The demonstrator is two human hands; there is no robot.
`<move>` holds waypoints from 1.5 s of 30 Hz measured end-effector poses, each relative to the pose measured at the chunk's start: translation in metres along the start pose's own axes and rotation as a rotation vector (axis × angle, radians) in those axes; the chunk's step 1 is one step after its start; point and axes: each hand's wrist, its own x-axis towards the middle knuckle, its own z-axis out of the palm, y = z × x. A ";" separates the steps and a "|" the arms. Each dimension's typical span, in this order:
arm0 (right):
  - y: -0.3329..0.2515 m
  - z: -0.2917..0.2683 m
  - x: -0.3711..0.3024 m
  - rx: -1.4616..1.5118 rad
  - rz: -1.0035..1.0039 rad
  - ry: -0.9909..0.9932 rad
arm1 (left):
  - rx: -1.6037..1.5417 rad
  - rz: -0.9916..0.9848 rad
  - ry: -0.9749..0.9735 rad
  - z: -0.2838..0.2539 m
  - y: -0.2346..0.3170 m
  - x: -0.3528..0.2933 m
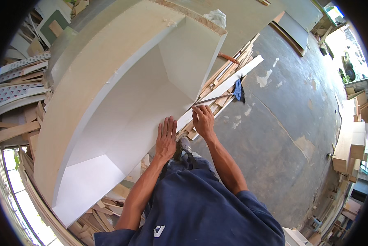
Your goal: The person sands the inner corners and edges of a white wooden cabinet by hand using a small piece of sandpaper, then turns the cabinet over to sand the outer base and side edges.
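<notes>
A large white cabinet-like piece (130, 96) with a curved, cream-coloured outer panel (79, 88) lies in front of me, its hollow inner side facing up. Flat on its near inner edge rests my left hand (166, 137), fingers stretched out. My right hand (203, 119) is at the same edge, farther along to the right. Its fingers are curled in, and whatever they may hold is hidden. Just beyond those fingertips runs the thin handle of a broom (237, 91) with a blue head and dark bristles.
Long wooden strips (221, 84) and a white board (233, 78) lie on the grey floor (270, 135) right of the piece. Wood offcuts (98, 217) are heaped below it, and stacked boards (22, 86) stand at left. A white plastic bag (217, 18) sits at the far end.
</notes>
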 end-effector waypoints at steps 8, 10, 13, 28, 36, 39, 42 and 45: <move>-0.012 0.017 -0.011 0.023 -0.230 -0.200 | -0.181 -0.078 0.022 -0.010 -0.001 -0.035; -0.012 0.015 -0.012 0.062 -0.259 -0.248 | -0.239 -0.086 0.017 -0.011 -0.003 -0.037; 0.001 0.015 0.004 -0.040 -0.001 -0.058 | -0.240 -0.061 0.026 -0.011 -0.008 -0.040; -0.041 0.023 -0.022 0.064 -0.068 -0.171 | -0.158 -0.272 -0.019 -0.019 -0.029 -0.146; -0.127 0.052 -0.083 0.225 -0.141 -0.221 | -0.183 -0.380 -0.102 -0.022 -0.047 -0.221; -0.096 0.066 -0.077 0.153 0.186 0.078 | -0.166 -0.327 -0.083 -0.019 -0.055 -0.247; -0.066 0.073 -0.053 0.047 0.442 0.314 | -0.192 -0.232 -0.139 -0.033 -0.064 -0.258; -0.051 0.081 -0.039 0.004 0.530 0.433 | -0.160 -0.079 -0.140 -0.036 -0.079 -0.265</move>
